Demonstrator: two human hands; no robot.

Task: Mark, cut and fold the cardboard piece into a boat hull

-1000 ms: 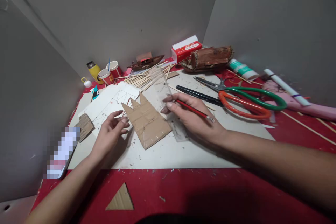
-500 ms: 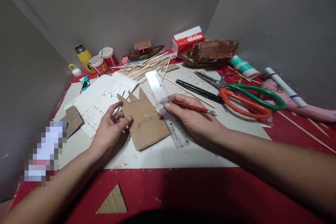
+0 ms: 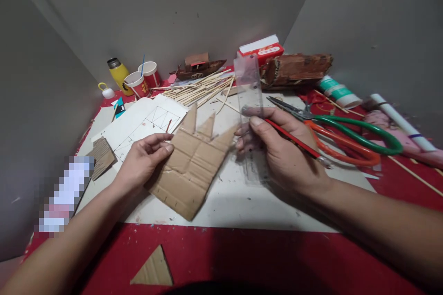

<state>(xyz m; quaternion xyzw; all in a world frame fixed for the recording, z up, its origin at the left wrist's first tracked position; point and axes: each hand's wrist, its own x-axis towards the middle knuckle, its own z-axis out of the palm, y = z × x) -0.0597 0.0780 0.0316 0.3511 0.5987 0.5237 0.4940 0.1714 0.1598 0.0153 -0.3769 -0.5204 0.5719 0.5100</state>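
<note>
Between thumb and fingers, my left hand [image 3: 147, 156] pinches the left side of a piece of brown cardboard [image 3: 194, 161] with several pointed tabs along its far edge. The cardboard is tilted, its far right tab close to my right fingertips. My right hand [image 3: 280, 143] grips a clear plastic ruler [image 3: 249, 83], held nearly upright, together with a red pencil [image 3: 294, 139] that points back toward my wrist. Behind my left hand lies a white sheet with pencil-drawn lines [image 3: 152, 120]. A small cardboard triangle [image 3: 154, 267] rests on the red surface near me.
Scissors with green and orange handles [image 3: 346, 140] lie right of my right hand. Thin wooden sticks [image 3: 200, 90], paper cups [image 3: 136, 84], a yellow bottle [image 3: 119, 73], a small model boat [image 3: 200, 67] and a larger brown model [image 3: 299, 69] stand behind. A corrugated scrap [image 3: 102, 159] is at left.
The cardboard has been raised and turned, its tabs now leaning right. My right hand has moved right with the ruler and pencil, lifting the ruler more upright. The view has shifted slightly.
</note>
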